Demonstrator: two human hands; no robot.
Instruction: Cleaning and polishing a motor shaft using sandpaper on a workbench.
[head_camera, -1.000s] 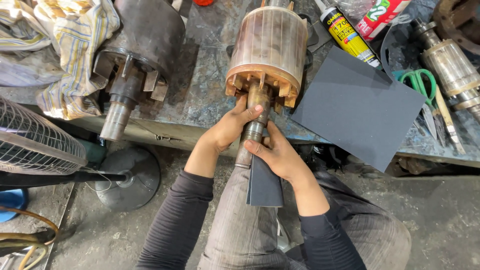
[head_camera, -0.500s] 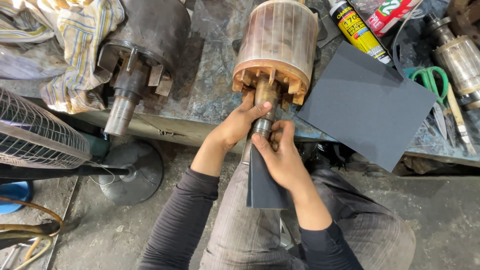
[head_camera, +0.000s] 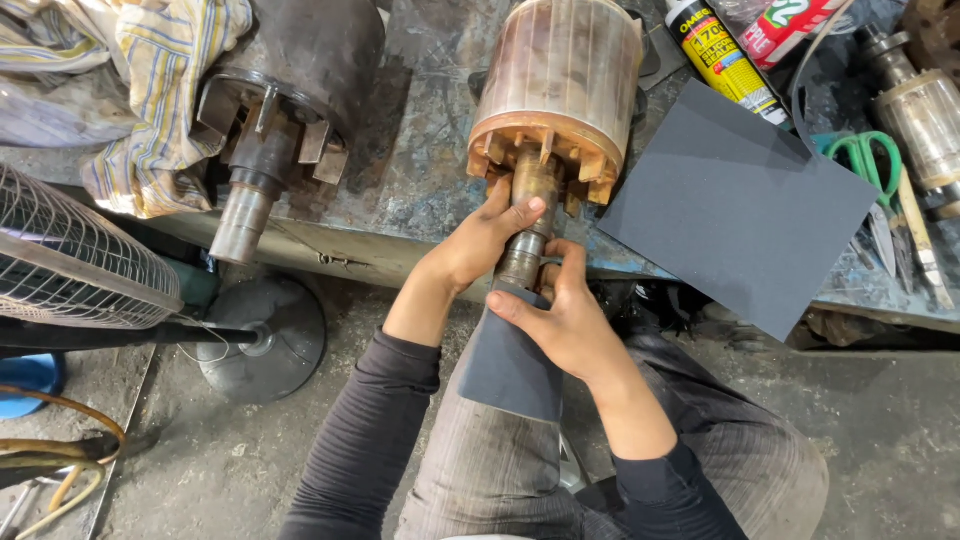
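While gripping (both hands): rotor shaft, sandpaper.

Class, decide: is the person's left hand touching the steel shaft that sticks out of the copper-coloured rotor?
Touching. The head view shows the left hand wrapped against the steel shaft of the copper-coloured rotor, its thumb lying across the metal with no gap.

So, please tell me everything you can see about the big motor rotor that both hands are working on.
The motor rotor lies on its side on the stained workbench, its shaft pointing over the edge toward the person. Its drum looks like worn, coppery-brown laminated metal; the end ring carries short orange-brown fins. The steel shaft is dull and rust-marked. The left hand grips the shaft from the side, thumb up near the fins. The right hand presses a dark sandpaper strip against the shaft tip.
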